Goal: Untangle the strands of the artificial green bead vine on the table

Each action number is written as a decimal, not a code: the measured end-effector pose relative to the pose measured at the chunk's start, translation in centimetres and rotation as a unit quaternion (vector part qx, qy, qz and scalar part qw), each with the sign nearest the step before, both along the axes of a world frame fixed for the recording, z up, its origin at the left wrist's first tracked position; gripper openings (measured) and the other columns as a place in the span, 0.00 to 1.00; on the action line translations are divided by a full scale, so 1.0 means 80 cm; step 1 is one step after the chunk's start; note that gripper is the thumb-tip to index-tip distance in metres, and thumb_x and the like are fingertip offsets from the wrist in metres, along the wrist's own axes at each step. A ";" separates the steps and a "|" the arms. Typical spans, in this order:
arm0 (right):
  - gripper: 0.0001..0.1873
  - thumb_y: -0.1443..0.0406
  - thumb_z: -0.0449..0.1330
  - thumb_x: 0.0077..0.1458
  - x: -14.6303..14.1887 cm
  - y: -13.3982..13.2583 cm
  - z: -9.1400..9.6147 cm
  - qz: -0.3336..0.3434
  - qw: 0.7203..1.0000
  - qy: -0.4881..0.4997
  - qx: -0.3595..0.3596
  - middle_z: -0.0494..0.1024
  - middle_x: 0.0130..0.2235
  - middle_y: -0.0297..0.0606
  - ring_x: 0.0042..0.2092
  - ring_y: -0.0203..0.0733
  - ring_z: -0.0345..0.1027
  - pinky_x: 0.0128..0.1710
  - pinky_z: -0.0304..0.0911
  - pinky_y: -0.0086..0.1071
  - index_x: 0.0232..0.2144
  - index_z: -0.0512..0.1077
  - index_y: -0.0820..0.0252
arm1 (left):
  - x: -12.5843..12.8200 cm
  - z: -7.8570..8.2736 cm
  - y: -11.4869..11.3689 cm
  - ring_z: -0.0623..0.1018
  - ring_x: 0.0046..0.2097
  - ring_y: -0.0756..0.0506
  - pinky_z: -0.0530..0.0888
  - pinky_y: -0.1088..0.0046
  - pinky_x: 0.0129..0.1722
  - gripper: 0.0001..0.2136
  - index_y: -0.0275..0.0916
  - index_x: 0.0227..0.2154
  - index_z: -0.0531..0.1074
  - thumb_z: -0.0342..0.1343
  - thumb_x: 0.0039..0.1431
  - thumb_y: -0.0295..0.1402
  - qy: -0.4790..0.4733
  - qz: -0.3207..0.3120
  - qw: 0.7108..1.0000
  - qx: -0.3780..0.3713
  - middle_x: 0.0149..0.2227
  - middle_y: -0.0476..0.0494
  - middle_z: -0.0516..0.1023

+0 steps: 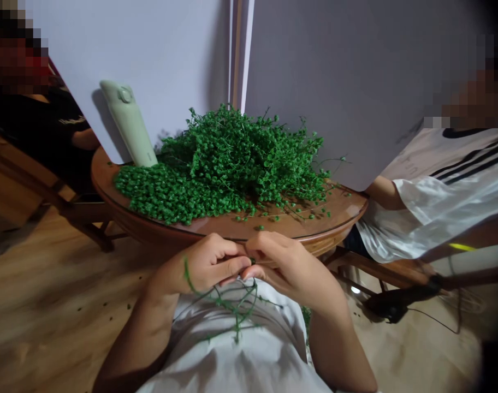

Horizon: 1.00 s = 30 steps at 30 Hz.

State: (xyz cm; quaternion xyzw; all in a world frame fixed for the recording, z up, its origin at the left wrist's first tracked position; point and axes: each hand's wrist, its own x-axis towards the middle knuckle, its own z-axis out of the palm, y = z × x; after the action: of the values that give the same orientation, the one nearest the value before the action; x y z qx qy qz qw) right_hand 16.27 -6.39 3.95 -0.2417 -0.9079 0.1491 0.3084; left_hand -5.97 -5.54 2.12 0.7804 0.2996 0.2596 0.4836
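In front of my lap my two hands meet with bent, closed fingers. My left hand (208, 265) pinches a thin green sprig (237, 312), whose bare branching stems hang over my white shirt. Another strand lies across the left wrist. My right hand (288, 267) is closed at the same sprig, its thumb and fingertips by a small dark round bud (253, 261) between the hands. Just beyond them, a bushy heap of green sprigs with round buds (249, 153) stands on the wooden table (216, 226). Loose green buds (171, 194) are piled to its left.
A pale green bottle (130, 123) stands behind the loose buds. Upright panels (314, 71) rise at the back. A person in dark clothes sits at the left, another in a white shirt (429, 202) at the right. Wooden chairs flank the table; dark bits dot the floor.
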 end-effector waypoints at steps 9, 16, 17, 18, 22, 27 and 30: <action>0.14 0.65 0.52 0.72 0.009 -0.012 -0.020 0.044 0.994 0.010 0.103 0.64 0.28 0.34 0.32 0.37 0.56 0.34 0.50 0.34 0.31 0.68 0.62 | -0.015 -0.009 -0.004 0.69 0.25 0.50 0.65 0.72 0.29 0.24 0.38 0.23 0.71 0.50 0.69 0.50 -0.063 -0.138 0.987 0.046 0.20 0.47 0.70; 0.11 0.61 0.60 0.68 0.007 0.002 -0.004 0.057 0.906 0.359 0.216 0.73 0.30 0.39 0.30 0.38 0.68 0.29 0.60 0.34 0.39 0.75 0.65 | -0.041 -0.022 -0.009 0.71 0.25 0.47 0.66 0.69 0.29 0.22 0.40 0.23 0.71 0.52 0.68 0.49 -0.135 -0.137 0.981 0.014 0.19 0.44 0.71; 0.10 0.61 0.61 0.68 0.002 0.009 -0.001 0.037 0.918 0.336 0.208 0.75 0.32 0.39 0.32 0.39 0.70 0.31 0.63 0.34 0.41 0.76 0.63 | -0.040 -0.022 -0.010 0.70 0.24 0.48 0.66 0.69 0.28 0.21 0.40 0.24 0.71 0.52 0.68 0.49 -0.139 -0.139 0.980 0.014 0.19 0.45 0.70; 0.10 0.61 0.60 0.68 -0.003 0.015 0.002 0.001 0.938 0.289 0.192 0.77 0.37 0.41 0.36 0.40 0.72 0.36 0.67 0.35 0.45 0.76 0.61 | -0.039 -0.021 -0.010 0.70 0.24 0.48 0.66 0.70 0.29 0.21 0.40 0.24 0.72 0.52 0.69 0.48 -0.142 -0.142 0.979 0.019 0.19 0.45 0.70; 0.21 0.62 0.57 0.70 -0.018 0.019 0.002 -0.102 0.983 0.116 0.098 0.69 0.63 0.49 0.61 0.47 0.65 0.62 0.62 0.42 0.63 0.66 0.57 | -0.036 -0.018 -0.012 0.68 0.24 0.51 0.66 0.73 0.29 0.21 0.38 0.25 0.73 0.52 0.70 0.46 -0.151 -0.104 0.981 0.058 0.19 0.49 0.69; 0.30 0.47 0.60 0.64 -0.020 -0.020 -0.015 0.072 0.989 0.087 -0.099 0.79 0.50 0.40 0.49 0.40 0.74 0.50 0.67 0.30 0.62 0.66 0.55 | -0.041 -0.022 -0.006 0.67 0.22 0.54 0.64 0.78 0.26 0.19 0.36 0.27 0.76 0.55 0.69 0.45 -0.138 0.010 0.983 0.120 0.20 0.51 0.70; 0.27 0.51 0.64 0.62 -0.018 -0.033 -0.032 0.016 0.985 0.060 -0.158 0.80 0.46 0.36 0.42 0.37 0.73 0.45 0.66 0.28 0.58 0.68 0.54 | -0.038 -0.030 -0.001 0.68 0.24 0.53 0.63 0.78 0.26 0.18 0.35 0.29 0.78 0.57 0.68 0.44 -0.137 0.039 0.980 0.138 0.22 0.50 0.73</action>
State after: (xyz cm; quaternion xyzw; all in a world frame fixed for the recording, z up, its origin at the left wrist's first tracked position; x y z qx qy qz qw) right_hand 14.80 -9.03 1.40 -0.2632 -0.8564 0.3101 0.3181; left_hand -9.02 -5.60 -0.25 0.7846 0.2224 0.4213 0.3969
